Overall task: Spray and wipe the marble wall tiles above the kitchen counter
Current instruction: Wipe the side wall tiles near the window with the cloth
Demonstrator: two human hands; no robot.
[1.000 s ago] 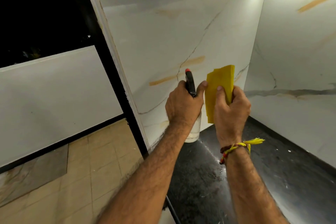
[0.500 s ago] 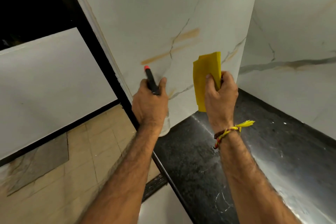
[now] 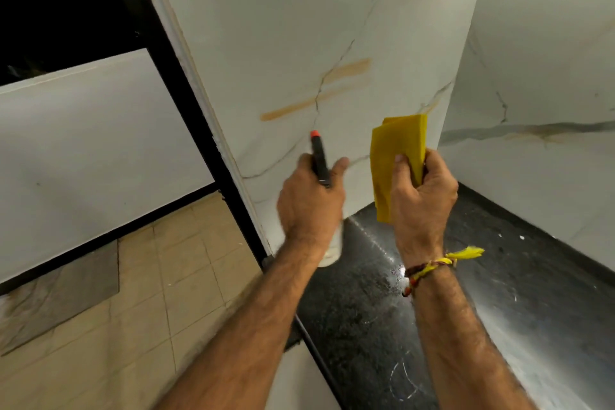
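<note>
Black speckled stone makes up the tabletop (image 3: 382, 326) at the bottom of the head view, glossy, with pale scratches and a wet glint near the middle. Off its left edge the floor (image 3: 139, 309) drops away in beige tiles, with one darker slab lying on it at the far left.

Two bare forearms reach up from the lower edge over the tabletop. On the right wrist sits a thread bracelet (image 3: 432, 265) in yellow and dark red, its frayed yellow end sticking out to the right.

Further in, the left hand (image 3: 309, 206) is wrapped around the neck of a spray bottle (image 3: 319, 160). A black sprayer head with an orange-red nozzle tip rises above the knuckles and points at the wall, while the pale body of the bottle shows below the hand, blurred. Whether the bottle's base touches the tabletop cannot be told.

Just beside it, the right hand (image 3: 422, 196) is closed on a folded yellow cloth (image 3: 396, 160), thumb pressed on its front face; the cloth stands upright above and below the fist, near the wall, though contact cannot be judged.

Behind both hands stand the marble wall tiles (image 3: 299, 43), white with thin grey veins and tan streaks. They meet a second marble face (image 3: 539, 76) at the corner on the right, crossed by a grey band. At the far left, a black frame (image 3: 186, 103) borders a dark opening above a plain white panel.
</note>
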